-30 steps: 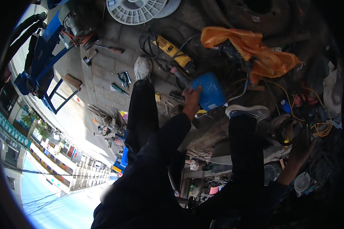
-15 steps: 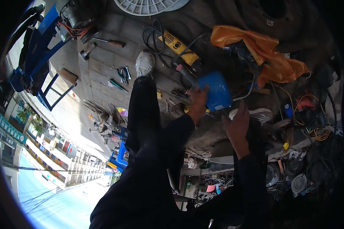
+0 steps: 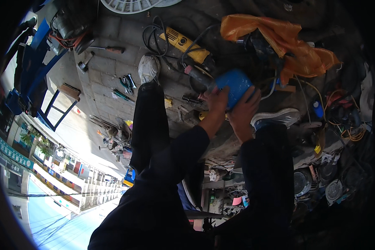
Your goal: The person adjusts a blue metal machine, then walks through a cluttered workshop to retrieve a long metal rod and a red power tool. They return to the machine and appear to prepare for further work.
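Observation:
A blue, boxy thing with rounded corners and pale scuffs (image 3: 234, 83) is between my two hands, low over the floor; its exact kind does not show. My left hand (image 3: 216, 102) grips its near left side, the fingertips partly hidden. On its near right side lies my right hand (image 3: 242, 114), fingers bent around the edge. Just left of the blue thing is a dark cylindrical tool with a reddish end (image 3: 198, 76). Beyond that lies a yellow angle grinder (image 3: 185, 45) with its black cord.
An orange woven sack (image 3: 279, 35) lies beyond the blue thing to the right. Pliers (image 3: 124, 83), a hammer (image 3: 85, 62) and a screwdriver (image 3: 112, 49) lie on the paving at left. My shoes (image 3: 149, 70) flank the work spot. Cables and motor parts (image 3: 333, 189) crowd the right.
My right hand has moved up and left from below the blue thing onto its right side. The blue thing has tilted and shifted slightly up and left. The whole view has shifted a little.

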Motion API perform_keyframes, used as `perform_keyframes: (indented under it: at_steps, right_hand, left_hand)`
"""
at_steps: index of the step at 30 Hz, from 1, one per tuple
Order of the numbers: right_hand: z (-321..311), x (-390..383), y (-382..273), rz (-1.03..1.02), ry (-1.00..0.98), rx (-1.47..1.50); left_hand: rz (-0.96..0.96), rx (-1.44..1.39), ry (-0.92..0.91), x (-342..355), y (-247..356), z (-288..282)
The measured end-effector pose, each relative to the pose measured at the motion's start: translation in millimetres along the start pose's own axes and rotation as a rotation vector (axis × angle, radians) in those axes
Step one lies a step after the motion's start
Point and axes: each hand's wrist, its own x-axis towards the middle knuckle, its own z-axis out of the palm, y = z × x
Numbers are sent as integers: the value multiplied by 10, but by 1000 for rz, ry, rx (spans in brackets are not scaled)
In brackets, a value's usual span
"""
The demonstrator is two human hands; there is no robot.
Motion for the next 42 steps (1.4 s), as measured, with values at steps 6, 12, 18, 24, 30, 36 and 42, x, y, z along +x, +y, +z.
perform_keyframes:
  at_steps: [6,12,18,24,30,36,42]
  right_hand:
    - [-334,443,391,-94,-22,102]
    - [-405,866,859,-121,-123,213]
    - [-406,993,1013,-81,-226,337]
    - [-338,592,767,-12,-333,512]
    - [-153,-13,288,-26,-440,589]
    - [141,-478,-172,54,-417,935]
    - [404,-822,-409,105,-435,930]
  left_hand:
    - [-142,-30,79,-62,139,48]
    - [365,115,-92,-138,216,88]
    - [325,210,-116,7,257,-151]
    - [567,225,62,-77,62,-627]
    - [34,-115,-151,-559,416,-1537]
    - [168,-50,-230,-580,444,-1861]
    - [125,18,-147,-647,88,-2257]
